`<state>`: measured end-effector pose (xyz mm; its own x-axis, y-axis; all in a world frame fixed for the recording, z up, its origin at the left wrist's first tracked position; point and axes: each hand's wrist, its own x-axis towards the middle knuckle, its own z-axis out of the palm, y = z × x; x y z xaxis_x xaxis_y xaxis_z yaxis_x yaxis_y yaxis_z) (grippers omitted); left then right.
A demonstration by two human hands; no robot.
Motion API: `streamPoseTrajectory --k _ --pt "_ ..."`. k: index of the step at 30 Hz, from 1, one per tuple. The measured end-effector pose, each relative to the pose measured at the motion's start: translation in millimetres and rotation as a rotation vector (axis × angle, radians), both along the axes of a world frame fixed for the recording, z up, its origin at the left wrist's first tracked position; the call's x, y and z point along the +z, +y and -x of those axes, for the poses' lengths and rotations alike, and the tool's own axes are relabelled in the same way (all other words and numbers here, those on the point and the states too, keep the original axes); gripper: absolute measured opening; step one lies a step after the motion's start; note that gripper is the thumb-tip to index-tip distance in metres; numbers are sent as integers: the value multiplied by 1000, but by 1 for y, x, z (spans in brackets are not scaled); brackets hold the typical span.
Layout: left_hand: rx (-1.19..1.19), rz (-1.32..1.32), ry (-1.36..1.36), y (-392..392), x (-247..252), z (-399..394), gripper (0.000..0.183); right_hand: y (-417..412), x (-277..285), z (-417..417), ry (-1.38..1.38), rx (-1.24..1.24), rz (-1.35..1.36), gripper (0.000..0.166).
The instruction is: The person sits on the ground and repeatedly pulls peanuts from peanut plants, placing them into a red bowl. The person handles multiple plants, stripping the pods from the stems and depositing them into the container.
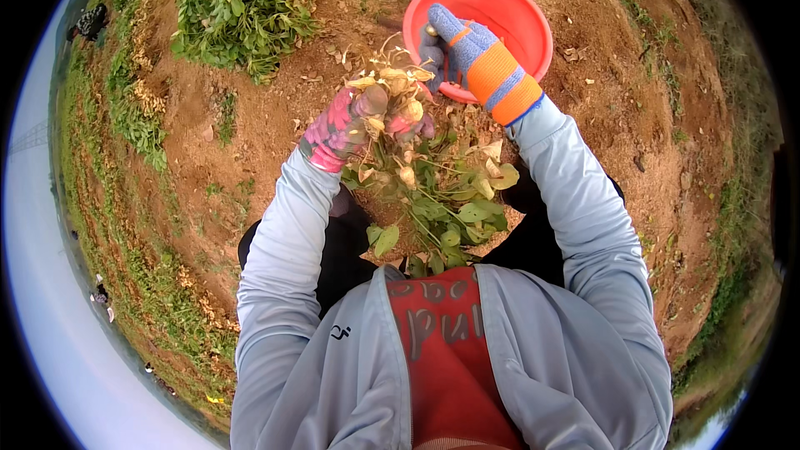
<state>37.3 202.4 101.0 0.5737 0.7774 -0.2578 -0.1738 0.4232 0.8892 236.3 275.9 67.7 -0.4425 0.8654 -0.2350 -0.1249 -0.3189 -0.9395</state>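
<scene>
My left hand (342, 128), in a pink patterned glove, grips an uprooted peanut plant just below its roots. Pale peanut pods (395, 80) cluster at the top of the bunch, while its leafy stems (447, 219) hang down between my knees. In a blue and orange knitted glove, my right hand (472, 56) is over the near left part of a red plastic basin (531, 19). A pale rounded thing, apparently a peanut pod (430, 30), shows between its fingers and thumb. The glove hides part of the basin's inside.
A heap of green peanut plants (244, 12) lies on the brown soil (350, 6) beyond my left hand. Rows of pulled plants (137, 100) stretch along the left. Another person (90, 22) is far off at upper left. Grass (744, 200) borders the right side.
</scene>
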Motion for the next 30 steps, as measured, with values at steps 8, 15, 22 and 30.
streamPoseTrajectory --k 8,15,22,30 --pt "194 10 -14 3 8 -4 66 1 44 -14 -433 -325 -698 19" --pt "202 -11 193 12 -12 4 64 -22 41 19 -838 -35 -1021 29" --pt "250 -137 443 7 -40 20 65 -24 37 25 -796 75 -957 27" --pt "210 12 54 1 -6 3 56 22 -7 -7 -138 -147 -272 32"
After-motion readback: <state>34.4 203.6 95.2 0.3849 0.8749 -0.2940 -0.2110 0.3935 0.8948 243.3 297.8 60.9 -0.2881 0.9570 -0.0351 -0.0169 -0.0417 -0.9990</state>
